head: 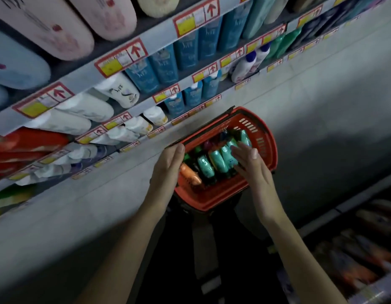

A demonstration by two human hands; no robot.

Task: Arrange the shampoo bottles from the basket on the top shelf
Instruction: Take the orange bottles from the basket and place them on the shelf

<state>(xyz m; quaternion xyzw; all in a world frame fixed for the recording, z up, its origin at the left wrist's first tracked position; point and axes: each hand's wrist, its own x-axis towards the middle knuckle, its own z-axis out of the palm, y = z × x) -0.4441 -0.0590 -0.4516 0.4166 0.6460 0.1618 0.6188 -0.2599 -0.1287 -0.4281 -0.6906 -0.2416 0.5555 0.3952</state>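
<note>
Both your hands are hovering released, gripping nothing: left hand (168, 164) at the basket (212, 202) rim's 9 o'clock, right hand (248, 163) over the teal bottles (216, 161) inside. Bottles are lying packed tight, so grabbing one is risking dragging out a neighbour or tipping the basket

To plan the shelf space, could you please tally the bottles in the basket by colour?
Teal bottles: 4
Orange bottle: 1
Total: 5 clearly visible; the darker bottles among them are too dim to count.
</note>
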